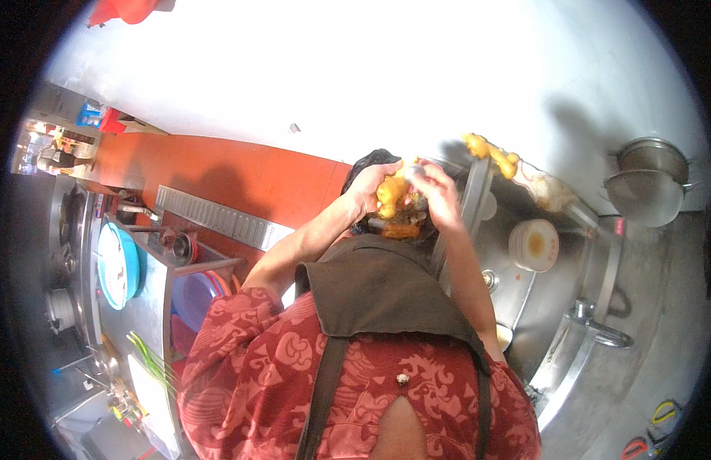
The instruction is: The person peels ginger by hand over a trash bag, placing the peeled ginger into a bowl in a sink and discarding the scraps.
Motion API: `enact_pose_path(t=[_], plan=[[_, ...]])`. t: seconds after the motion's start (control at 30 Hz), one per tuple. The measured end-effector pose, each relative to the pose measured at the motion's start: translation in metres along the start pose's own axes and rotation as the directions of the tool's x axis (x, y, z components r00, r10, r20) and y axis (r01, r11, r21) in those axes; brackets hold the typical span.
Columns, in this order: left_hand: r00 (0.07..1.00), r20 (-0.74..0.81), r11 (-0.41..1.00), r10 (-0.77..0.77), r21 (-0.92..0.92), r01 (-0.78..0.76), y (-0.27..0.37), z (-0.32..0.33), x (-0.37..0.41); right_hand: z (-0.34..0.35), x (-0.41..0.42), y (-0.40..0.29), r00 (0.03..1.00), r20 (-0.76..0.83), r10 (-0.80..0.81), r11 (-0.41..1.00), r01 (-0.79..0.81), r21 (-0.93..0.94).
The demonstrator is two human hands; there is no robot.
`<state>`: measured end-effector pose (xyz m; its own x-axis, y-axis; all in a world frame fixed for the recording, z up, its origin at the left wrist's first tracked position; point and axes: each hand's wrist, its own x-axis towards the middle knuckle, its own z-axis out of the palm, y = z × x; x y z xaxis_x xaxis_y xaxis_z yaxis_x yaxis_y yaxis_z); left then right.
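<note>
My left hand (369, 183) holds a knobbly yellow piece of what looks like ginger root (392, 194). Against its upper right side, my right hand (439, 187) grips a small rounded metal tool (413, 171), possibly a spoon; blur and fingers hide most of it. Below both hands is a dark container or bag (374, 162) with scraps in it, partly covered by hands and root. More yellow root pieces (493, 154) lie along the sink's ledge to the right, beside paler, beige lumps (548, 191).
At right is a steel sink (554, 310) with stacked bowls (534, 245) and a faucet (603, 333). Metal strainers (649, 184) hang on the wall. Left, a steel table (148, 287) bears a turquoise basin (118, 265), green onions (151, 359) and a white board (151, 397). A drain grate (217, 217) crosses the red floor.
</note>
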<state>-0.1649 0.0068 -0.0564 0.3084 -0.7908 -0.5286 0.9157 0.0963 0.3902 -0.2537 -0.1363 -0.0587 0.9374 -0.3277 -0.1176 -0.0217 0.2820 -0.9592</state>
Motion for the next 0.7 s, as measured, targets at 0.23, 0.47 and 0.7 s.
enact_pose_path(t=[0.23,0.47,0.7], plan=[[0.985,0.113,0.99,-0.134,0.058,0.128,0.003,-0.018,0.006,-0.025,0.013,0.018,0.992,-0.028,-0.119,0.973,0.111,-0.202],[0.97,0.121,0.976,-0.21,-0.034,0.215,0.002,-0.004,-0.008,-0.026,0.007,0.004,0.987,-0.142,0.07,0.997,-0.073,-0.018],[1.0,0.01,0.973,-0.004,0.231,0.001,0.005,-0.004,-0.007,-0.026,0.012,0.008,0.998,-0.02,0.055,0.997,-0.056,-0.051]])
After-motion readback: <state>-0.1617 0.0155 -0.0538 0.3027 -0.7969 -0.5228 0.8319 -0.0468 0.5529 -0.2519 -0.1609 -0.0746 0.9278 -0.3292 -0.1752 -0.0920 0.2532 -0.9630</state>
